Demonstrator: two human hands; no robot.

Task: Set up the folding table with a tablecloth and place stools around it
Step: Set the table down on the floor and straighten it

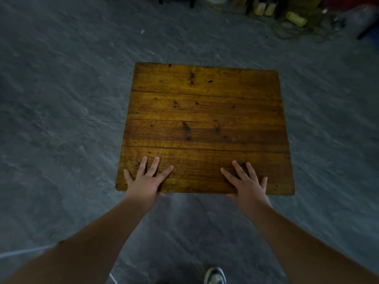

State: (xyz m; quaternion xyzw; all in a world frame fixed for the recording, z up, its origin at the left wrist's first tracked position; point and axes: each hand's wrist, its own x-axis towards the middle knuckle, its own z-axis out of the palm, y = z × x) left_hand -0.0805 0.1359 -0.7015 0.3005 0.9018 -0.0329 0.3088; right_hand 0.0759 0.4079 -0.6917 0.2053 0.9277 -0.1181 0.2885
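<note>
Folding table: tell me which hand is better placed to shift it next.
Neither clearly: both. The left hand and right hand lie symmetrically on the near edge of the folding table, fingers spread flat on top, thumbs at the edge. The left sits closer to its corner, a slight advantage for steering.

Table top [205, 119]: wood, planked, amber-brown stain, dark knots and visible grain; slight sheen toward 12 o'clock, duller toward 6 o'clock. Floor [61, 119]: grey, matt, rough mottled texture resembling concrete or stone. Shoe [215, 276] at 6 o'clock: blue and white upper, apparently fabric or synthetic, finish unclear. Yellow container [296, 18] at 1 o'clock: plastic-looking, blurred, surface not determinable
</note>
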